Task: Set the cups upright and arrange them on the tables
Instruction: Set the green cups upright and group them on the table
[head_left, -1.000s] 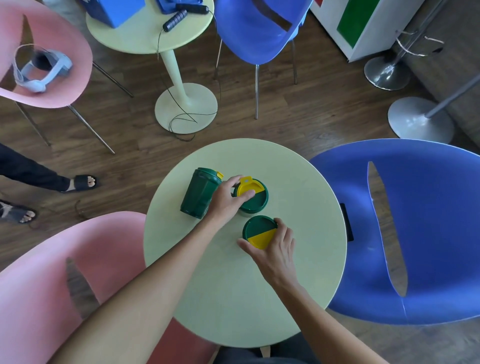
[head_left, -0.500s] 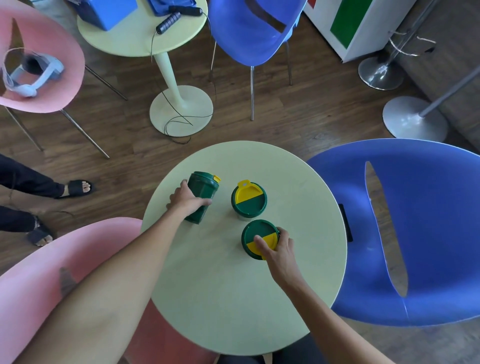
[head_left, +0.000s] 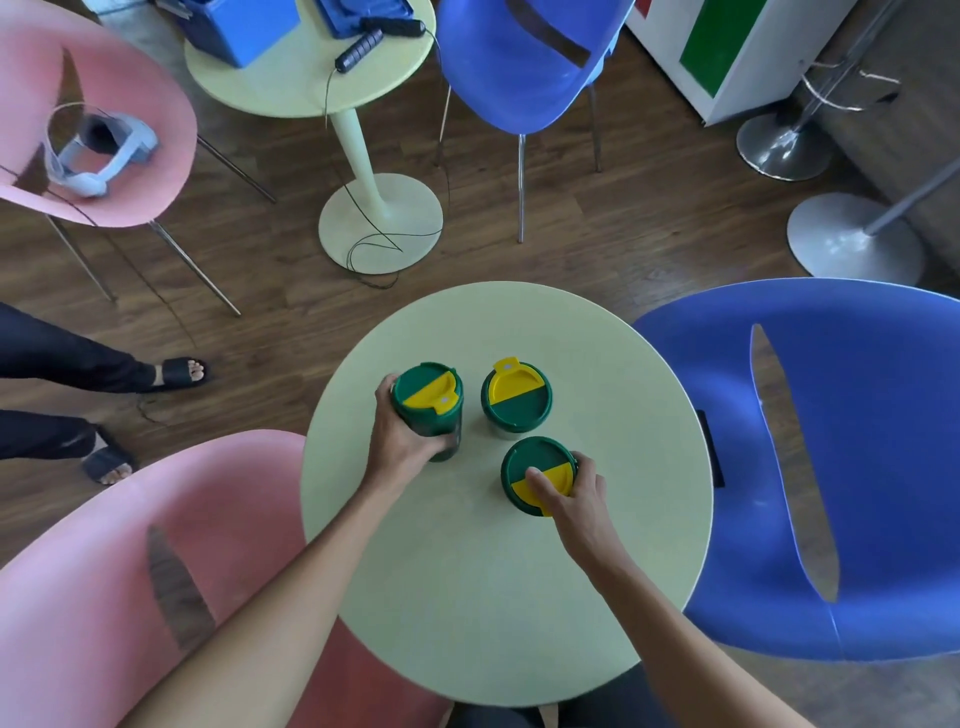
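Three dark green cups with green-and-yellow lids stand on a round pale green table (head_left: 519, 597). My left hand (head_left: 402, 441) is wrapped around the side of the left cup (head_left: 427, 395), which now stands upright. The middle cup (head_left: 516, 397) stands upright and untouched behind. My right hand (head_left: 569, 496) grips the near right cup (head_left: 535, 467) from its right side, thumb lying across the yellow half of the lid.
A pink chair (head_left: 104, 571) sits to the left of the table and a blue chair (head_left: 831, 467) to the right. A second round table (head_left: 311, 67) with blue boxes stands further back. Another person's sandalled feet (head_left: 182, 371) are on the floor at left.
My left hand left the middle cup, took the left cup that lay tilted on its side and stood it upright. My right hand stayed on the near right cup.
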